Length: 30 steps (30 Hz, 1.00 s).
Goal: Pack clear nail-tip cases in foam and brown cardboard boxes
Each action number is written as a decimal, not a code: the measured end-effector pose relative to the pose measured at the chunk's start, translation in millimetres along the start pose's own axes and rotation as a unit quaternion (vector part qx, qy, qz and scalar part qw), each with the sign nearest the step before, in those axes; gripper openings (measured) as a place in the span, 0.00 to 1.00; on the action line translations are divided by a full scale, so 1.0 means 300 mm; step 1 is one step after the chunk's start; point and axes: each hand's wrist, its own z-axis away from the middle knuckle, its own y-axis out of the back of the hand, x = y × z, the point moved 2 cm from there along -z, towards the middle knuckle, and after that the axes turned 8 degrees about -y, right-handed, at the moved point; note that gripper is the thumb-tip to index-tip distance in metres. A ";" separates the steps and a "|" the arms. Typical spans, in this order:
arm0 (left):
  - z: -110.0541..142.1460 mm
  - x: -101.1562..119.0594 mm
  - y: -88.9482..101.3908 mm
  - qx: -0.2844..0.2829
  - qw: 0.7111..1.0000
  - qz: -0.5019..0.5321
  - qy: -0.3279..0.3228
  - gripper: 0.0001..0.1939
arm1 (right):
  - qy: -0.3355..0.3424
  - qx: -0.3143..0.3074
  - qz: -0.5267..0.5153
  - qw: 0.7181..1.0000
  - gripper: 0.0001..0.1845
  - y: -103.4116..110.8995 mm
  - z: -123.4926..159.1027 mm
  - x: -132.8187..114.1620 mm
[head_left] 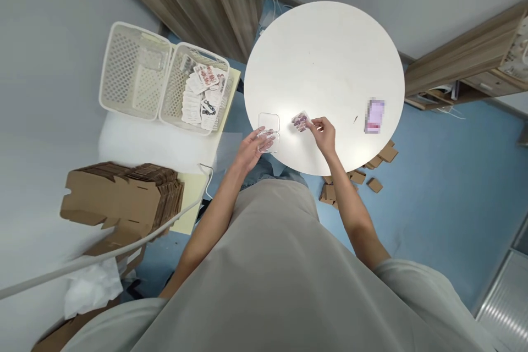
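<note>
My left hand (251, 149) holds a clear plastic case (269, 122) from below, its hinged lid opened flat away from me. The case is see-through, and my fingers show through its near half. A small white card with purple, nail-shaped pieces (300, 121) is pinched at its right edge by my right hand (324, 133). That card hangs just right of the case, apart from it, over the near part of the round white table (325, 60).
Left, two white baskets (136, 74) stand on a yellowish table; one holds many printed cards (202, 93). Flattened cardboard boxes (115, 192) are stacked nearer me. A pixelated pink-purple object (375, 116) lies on the round table's right side. Small brown boxes (374, 185) lie on the floor.
</note>
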 end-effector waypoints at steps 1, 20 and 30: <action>-0.005 -0.008 -0.024 -0.004 1.000 0.000 0.006 0.29 | 0.011 0.007 -0.018 1.000 0.21 0.043 0.012 -0.029; -0.039 -0.085 -0.315 -0.081 0.996 0.007 0.030 0.19 | 0.127 -0.170 -0.008 0.977 0.18 0.157 0.118 -0.059; -0.034 -0.096 -0.373 -0.090 0.995 -0.015 0.038 0.20 | 0.166 -0.132 0.085 0.974 0.16 0.172 0.109 -0.031</action>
